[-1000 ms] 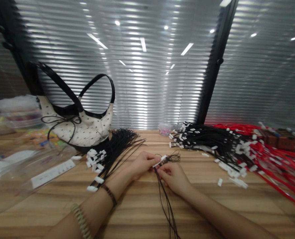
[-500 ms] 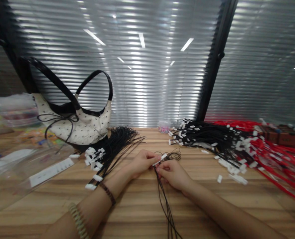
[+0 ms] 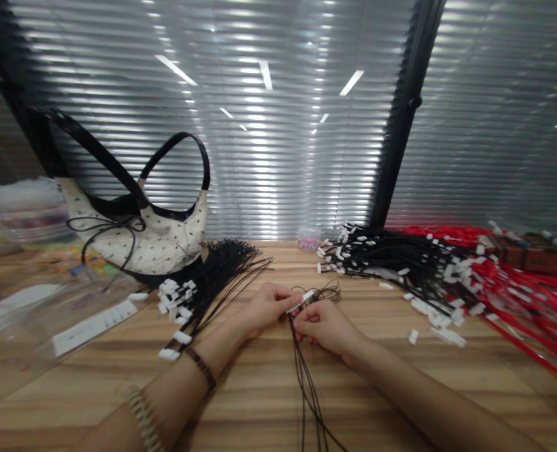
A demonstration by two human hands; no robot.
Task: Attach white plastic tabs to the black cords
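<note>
The black strings (image 3: pixel 297 347) hanging below the white tag (image 3: pixel 308 295) have spread out wider at the bottom. The right hand (image 3: pixel 328 326) has gone up a tiny bit, closer to the white tag, and its fingers hide more there.

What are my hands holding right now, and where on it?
A white connector on thin black cords, pinched at its lower end; finer detail is hidden.
</note>
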